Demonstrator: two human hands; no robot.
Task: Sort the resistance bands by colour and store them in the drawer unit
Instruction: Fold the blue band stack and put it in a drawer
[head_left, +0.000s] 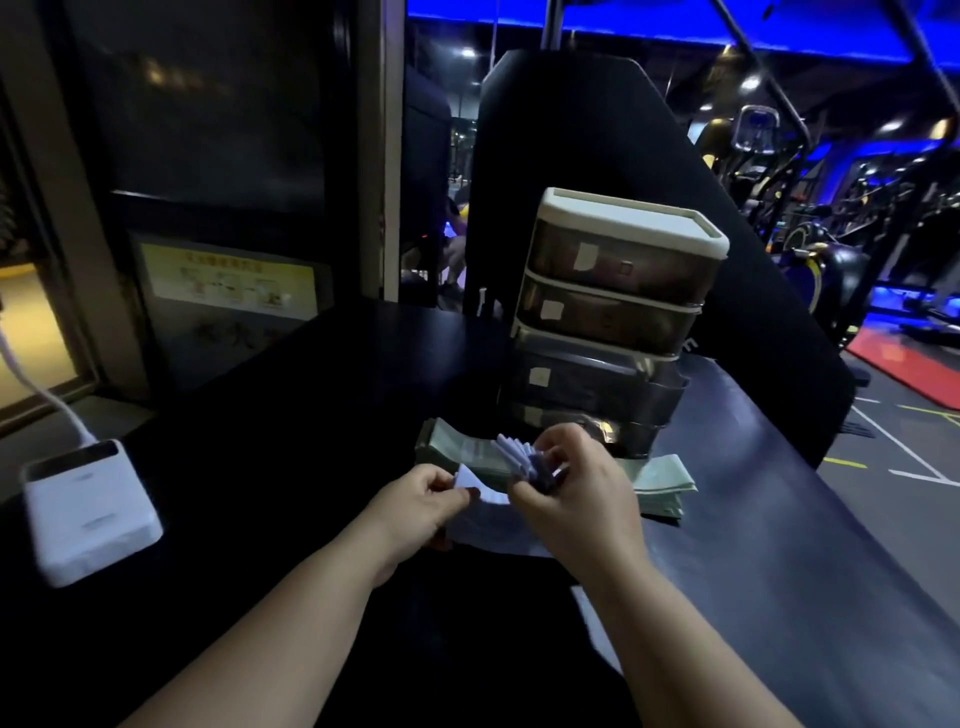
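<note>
A small drawer unit (618, 306) with a white top and smoky translucent drawers stands on the dark table (322, 415); its lower drawers stick out toward me. In front of it lies a stack of green bands (457, 447), with more green bands (665, 486) to the right. My right hand (576, 488) grips a fanned bundle of pale purple bands (519, 457) above the green stack. My left hand (421, 506) pinches the end of one pale band (467, 478) beside that bundle. More pale bands (493, 530) lie flat under my hands.
A white box-like device (88, 512) with a white cable sits at the table's left edge. A dark padded panel (597, 130) rises behind the drawer unit. Gym machines and a red mat (914, 369) fill the floor on the right.
</note>
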